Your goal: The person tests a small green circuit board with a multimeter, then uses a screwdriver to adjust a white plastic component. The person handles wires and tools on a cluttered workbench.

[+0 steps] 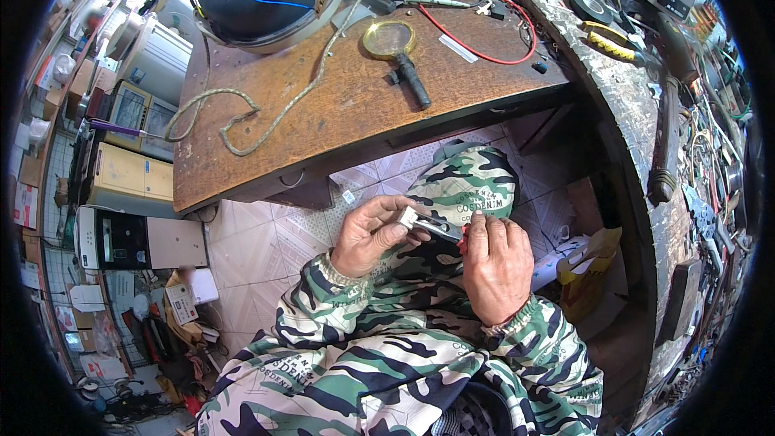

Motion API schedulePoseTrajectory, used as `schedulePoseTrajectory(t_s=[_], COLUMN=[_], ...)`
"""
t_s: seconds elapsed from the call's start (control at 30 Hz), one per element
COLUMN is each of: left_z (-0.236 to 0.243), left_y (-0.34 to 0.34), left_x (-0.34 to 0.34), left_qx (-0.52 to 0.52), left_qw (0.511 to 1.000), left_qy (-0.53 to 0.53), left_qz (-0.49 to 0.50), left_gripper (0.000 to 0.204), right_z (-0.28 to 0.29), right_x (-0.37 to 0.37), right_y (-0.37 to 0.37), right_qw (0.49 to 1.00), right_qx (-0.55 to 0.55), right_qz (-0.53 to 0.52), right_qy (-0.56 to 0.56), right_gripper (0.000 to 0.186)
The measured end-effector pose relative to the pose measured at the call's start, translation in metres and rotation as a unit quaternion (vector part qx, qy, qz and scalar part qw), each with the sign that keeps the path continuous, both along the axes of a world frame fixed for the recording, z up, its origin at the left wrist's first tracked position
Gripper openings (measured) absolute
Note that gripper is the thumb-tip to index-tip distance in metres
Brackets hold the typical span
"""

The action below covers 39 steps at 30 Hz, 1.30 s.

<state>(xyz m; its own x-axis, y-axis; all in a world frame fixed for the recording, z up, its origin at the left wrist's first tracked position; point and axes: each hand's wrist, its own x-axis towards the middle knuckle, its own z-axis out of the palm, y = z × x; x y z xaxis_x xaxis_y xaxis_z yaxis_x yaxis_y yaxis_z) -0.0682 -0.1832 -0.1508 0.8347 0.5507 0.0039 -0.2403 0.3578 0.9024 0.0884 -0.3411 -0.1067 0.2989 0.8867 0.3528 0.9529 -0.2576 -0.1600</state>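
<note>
Above my lap, my left hand (367,236) pinches a small white block (406,218), perhaps a connector, between thumb and fingers. My right hand (498,268) is closed round a red-handled tool (463,239), and most of its handle is hidden in my fist. A grey metal part (436,228) spans the gap between the two hands and meets the white block. I cannot make out whether it is the tool's jaws. Both hands are close together over my camouflage-clothed legs.
Ahead stands a wooden desk (282,113) with a magnifying glass (390,40), a braided cord (323,64), a red test lead (525,52) and a round black appliance (266,4) with loose wires. A cluttered bench (638,129) runs along the right. Shelves and boxes line the left.
</note>
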Motion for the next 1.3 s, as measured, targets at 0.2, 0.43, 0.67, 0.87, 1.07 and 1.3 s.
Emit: schedulePoseTrajectory(t_s=[0.2, 0.43, 0.67, 0.87, 1.07, 1.3], left_z=[-0.004, -0.009, -0.010, -0.007, -0.010, -0.009], left_y=[0.000, -0.002, -0.006, -0.014, -0.021, -0.019], left_x=[0.001, 0.004, 0.007, 0.011, 0.014, 0.010], left_qx=[0.003, 0.036, 0.092, 0.103, 0.102, 0.128], left_qw=[1.000, 0.998, 0.992, 0.989, 0.985, 0.984], left_qy=[-0.007, -0.026, 0.000, 0.010, -0.001, 0.019], left_qz=[0.015, 0.048, 0.084, 0.105, 0.140, 0.126], left_gripper=[0.038, 0.038, 0.038, 0.037, 0.037, 0.037], right_z=[-0.003, -0.003, -0.010, -0.015, -0.025, -0.032], right_x=[0.000, -0.005, -0.008, -0.015, -0.021, -0.021], right_y=[0.000, -0.001, -0.001, 0.000, -0.001, 0.000], right_qw=[1.000, 0.999, 1.000, 0.999, 0.999, 0.998], right_qx=[0.006, -0.025, -0.018, -0.020, 0.013, 0.014], right_qz=[0.002, -0.019, -0.019, -0.029, -0.032, -0.019], right_qy=[-0.009, 0.027, 0.010, 0.017, 0.015, 0.051], right_gripper=[0.038, 0.043, 0.038, 0.041, 0.045, 0.046])
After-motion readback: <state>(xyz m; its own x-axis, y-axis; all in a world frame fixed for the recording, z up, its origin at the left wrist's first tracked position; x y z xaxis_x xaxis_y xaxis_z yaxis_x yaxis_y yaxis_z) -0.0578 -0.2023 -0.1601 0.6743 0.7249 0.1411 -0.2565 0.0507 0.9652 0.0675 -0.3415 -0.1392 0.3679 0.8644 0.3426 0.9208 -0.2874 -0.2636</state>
